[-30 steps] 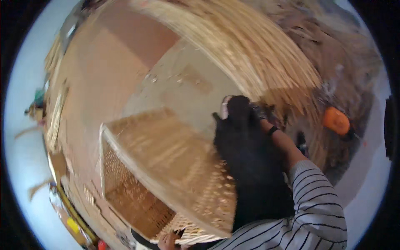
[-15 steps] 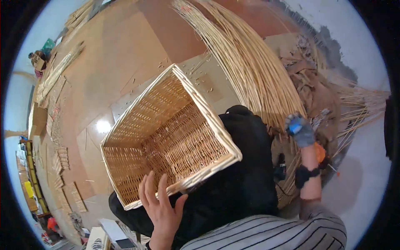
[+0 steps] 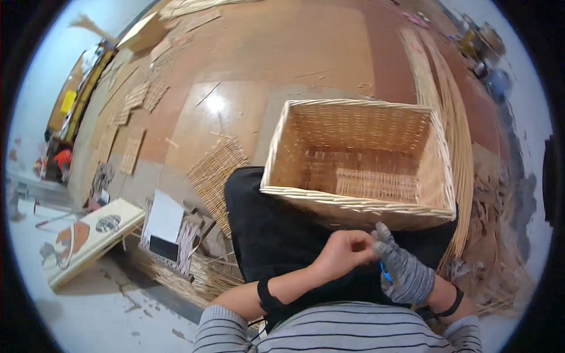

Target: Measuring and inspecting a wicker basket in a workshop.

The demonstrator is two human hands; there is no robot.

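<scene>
Left hand (image 3: 343, 257) fingertips pinched together, contents indeterminable. Gloved right hand (image 3: 406, 273) partly curled around blue object (image 3: 385, 272). Wicker basket (image 3: 362, 126), right of frame centre, rests unheld on black-clad lap (image 3: 256, 235); leg movement could tip it.

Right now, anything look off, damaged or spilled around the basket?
Nothing serious: the basket shows no obvious damage. A stray stick lies loose on the floor, and only the right hand is gloved; the left hand is bare.
</scene>
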